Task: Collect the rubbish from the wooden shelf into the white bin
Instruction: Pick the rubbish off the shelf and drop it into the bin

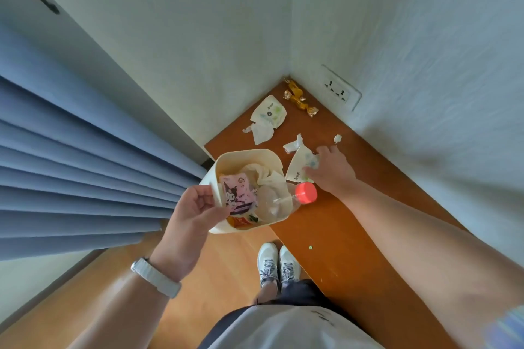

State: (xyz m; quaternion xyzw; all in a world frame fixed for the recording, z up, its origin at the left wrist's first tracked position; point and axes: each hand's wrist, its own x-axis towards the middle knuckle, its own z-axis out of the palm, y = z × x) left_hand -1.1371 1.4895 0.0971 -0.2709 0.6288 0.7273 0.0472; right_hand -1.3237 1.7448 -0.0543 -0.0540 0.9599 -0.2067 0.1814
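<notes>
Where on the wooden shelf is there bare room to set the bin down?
Bare: the near stretch of the wooden shelf, between the white bin, the right forearm and the front edge. Crowded: the far corner, with gold wrappers, tissue packet, and scraps by the right hand.

bin (pixel 279 163) left of shelf (pixel 354 221) | wrappers (pixel 268 115) on shelf | bottle (pixel 283 201) in bin
</notes>
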